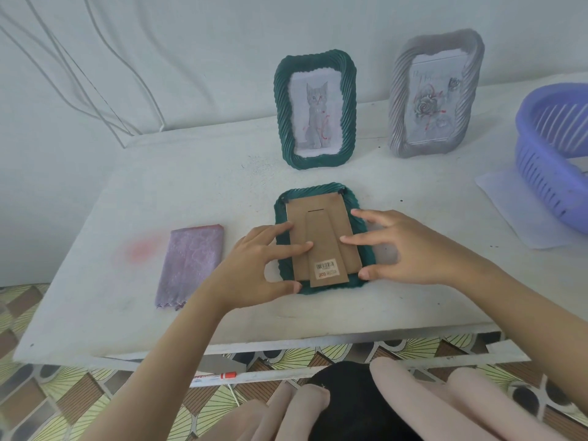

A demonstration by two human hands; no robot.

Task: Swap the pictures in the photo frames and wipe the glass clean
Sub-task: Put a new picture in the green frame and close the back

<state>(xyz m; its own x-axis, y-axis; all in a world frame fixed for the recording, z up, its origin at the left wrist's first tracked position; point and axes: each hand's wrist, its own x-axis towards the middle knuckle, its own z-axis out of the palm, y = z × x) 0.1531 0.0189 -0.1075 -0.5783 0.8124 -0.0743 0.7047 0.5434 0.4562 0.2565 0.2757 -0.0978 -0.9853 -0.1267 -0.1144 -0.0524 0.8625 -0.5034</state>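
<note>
A green photo frame [319, 194] lies face down on the white table [191, 186], its brown cardboard back [318, 224] and stand facing up. My left hand [257, 265] rests on its left side, fingers spread on the cardboard, thumb at the lower edge. My right hand [404, 246] presses the right side, fingers on the backing and thumb at the lower right corner. Behind it stands a second green frame [316, 109] with a cat picture. A silver frame [436, 93] with a rose picture stands to its right. A folded purple cloth [191, 262] lies left of my hands.
A purple plastic basket [553, 160] sits at the table's right edge on a sheet of white paper [515, 211]. White cables [95, 74] hang along the wall at the back left. A red-capped marker [219, 375] lies below the table's front edge, over patterned floor tiles.
</note>
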